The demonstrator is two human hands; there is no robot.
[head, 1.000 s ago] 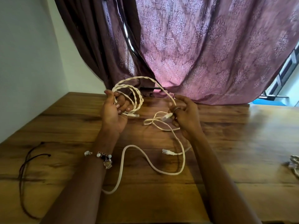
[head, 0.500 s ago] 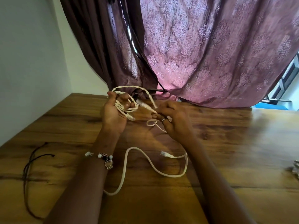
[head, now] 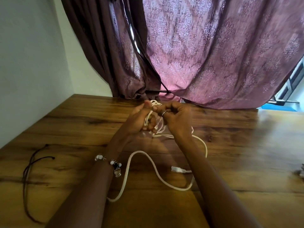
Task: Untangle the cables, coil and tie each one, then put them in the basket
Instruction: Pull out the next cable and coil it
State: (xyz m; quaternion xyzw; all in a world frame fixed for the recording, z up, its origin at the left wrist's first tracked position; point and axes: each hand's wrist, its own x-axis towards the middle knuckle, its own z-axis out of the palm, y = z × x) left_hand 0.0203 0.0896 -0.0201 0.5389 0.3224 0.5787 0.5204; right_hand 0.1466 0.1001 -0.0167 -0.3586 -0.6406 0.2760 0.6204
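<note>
A white cable [head: 154,168] trails in loose curves over the wooden table [head: 69,129], and one of its plugs [head: 176,169] lies by my right forearm. The wound part of the cable, a small coil [head: 148,116], sits in my left hand [head: 139,119], whose fingers curl round it. My right hand [head: 175,116], wearing a ring, pinches a strand of the same cable right next to the coil. The two hands are close together above the table's far middle. No basket is in view.
A thin dark cord [head: 28,175] lies at the table's left. Something pale [head: 300,171] shows at the right edge, mostly cut off. A purple curtain [head: 205,55] hangs behind the table, with a white wall [head: 29,55] to the left.
My right hand has moved left to meet my left hand. The large loop that stood up has been drawn down into a small coil. The view has tilted.
</note>
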